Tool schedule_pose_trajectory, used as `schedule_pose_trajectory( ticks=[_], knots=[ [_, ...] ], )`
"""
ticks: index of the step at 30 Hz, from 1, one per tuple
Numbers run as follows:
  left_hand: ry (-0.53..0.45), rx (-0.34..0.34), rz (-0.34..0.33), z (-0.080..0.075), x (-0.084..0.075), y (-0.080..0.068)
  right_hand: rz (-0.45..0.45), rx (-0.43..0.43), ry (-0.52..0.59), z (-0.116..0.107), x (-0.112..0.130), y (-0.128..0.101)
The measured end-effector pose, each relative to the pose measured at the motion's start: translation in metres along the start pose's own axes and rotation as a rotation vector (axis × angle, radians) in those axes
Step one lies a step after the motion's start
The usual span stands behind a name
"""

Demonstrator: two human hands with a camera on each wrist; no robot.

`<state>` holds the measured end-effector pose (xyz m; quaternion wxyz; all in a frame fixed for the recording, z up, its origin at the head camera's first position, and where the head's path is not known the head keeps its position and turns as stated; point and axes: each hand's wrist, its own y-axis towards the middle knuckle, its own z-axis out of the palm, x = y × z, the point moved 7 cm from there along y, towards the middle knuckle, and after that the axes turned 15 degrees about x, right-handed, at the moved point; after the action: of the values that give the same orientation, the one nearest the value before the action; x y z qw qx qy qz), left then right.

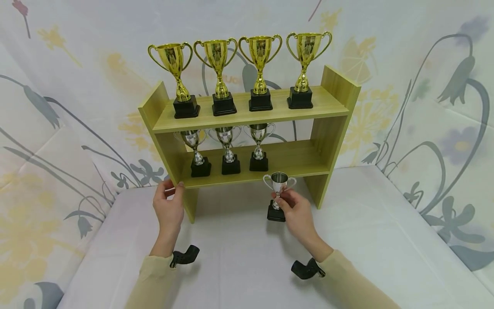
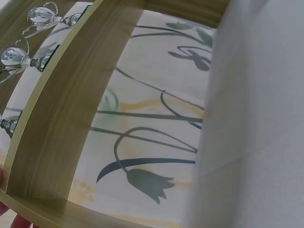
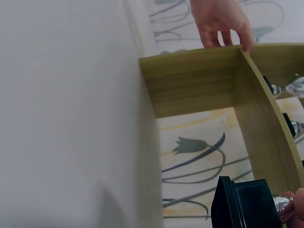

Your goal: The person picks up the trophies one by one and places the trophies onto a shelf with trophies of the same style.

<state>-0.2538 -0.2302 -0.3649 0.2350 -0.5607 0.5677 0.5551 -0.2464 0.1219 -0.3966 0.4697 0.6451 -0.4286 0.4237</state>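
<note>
My right hand [image 1: 299, 213] pinches a silver trophy cup [image 1: 278, 182] by its stem, upright and in front of the lower shelf. Its black base [image 3: 247, 204] shows large in the right wrist view. With thumb and fingers, my left hand [image 1: 170, 206] grips the left side panel of the wooden shelf unit [image 1: 247, 180] near the lower board. Three silver trophies stand in a row on that board, the nearest to the held one being the right silver trophy [image 1: 258, 159]. To their right lies bare board.
Several gold trophies [image 1: 260, 56] line the top board [image 1: 239, 116]. A white cloth [image 1: 239, 257] covers the table, and a flower-printed cloth [image 1: 96, 56] hangs behind and at the sides. Each wrist wears a black mount [image 1: 305, 269].
</note>
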Motion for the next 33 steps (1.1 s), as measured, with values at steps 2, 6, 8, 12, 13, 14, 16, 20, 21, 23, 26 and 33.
schedule_pose_trajectory(
  ticks=[2, 6, 8, 12, 13, 14, 16, 20, 21, 23, 26, 33],
  knots=[
    [0.001, -0.001, -0.003, 0.000, 0.000, 0.000, 0.000, -0.009, -0.007, -0.003, 0.002, -0.001],
    [0.005, 0.001, -0.014, 0.001, 0.002, -0.001, -0.006, -0.015, -0.012, -0.009, 0.005, -0.003],
    [0.004, 0.003, -0.019, 0.001, 0.002, -0.002, -0.010, -0.016, -0.011, -0.012, 0.007, -0.004],
    [0.004, 0.006, -0.022, 0.001, 0.003, -0.002, -0.019, -0.018, -0.010, -0.019, 0.010, -0.004],
    [0.004, 0.005, -0.021, 0.001, 0.003, -0.002, -0.023, -0.018, -0.010, -0.020, 0.012, -0.004],
    [0.006, 0.005, -0.021, 0.001, 0.003, -0.002, -0.025, -0.020, -0.009, -0.022, 0.013, -0.004],
    [0.002, 0.006, -0.018, 0.001, 0.003, -0.002, -0.029, -0.030, -0.013, -0.026, 0.015, -0.004],
    [-0.001, 0.009, -0.008, 0.002, 0.002, -0.001, -0.044, -0.056, -0.041, -0.034, 0.020, -0.004],
    [-0.001, 0.010, -0.006, 0.002, 0.002, -0.001, -0.051, -0.064, -0.053, -0.036, 0.022, -0.004],
    [0.003, 0.012, -0.004, 0.002, 0.001, -0.001, -0.063, -0.076, -0.075, -0.040, 0.026, -0.004],
    [0.005, 0.012, -0.007, 0.002, 0.001, -0.001, -0.076, -0.090, -0.101, -0.046, 0.032, -0.003],
    [0.006, 0.011, -0.008, 0.002, 0.001, -0.001, -0.108, -0.114, -0.140, -0.056, 0.045, 0.000]
  ],
)
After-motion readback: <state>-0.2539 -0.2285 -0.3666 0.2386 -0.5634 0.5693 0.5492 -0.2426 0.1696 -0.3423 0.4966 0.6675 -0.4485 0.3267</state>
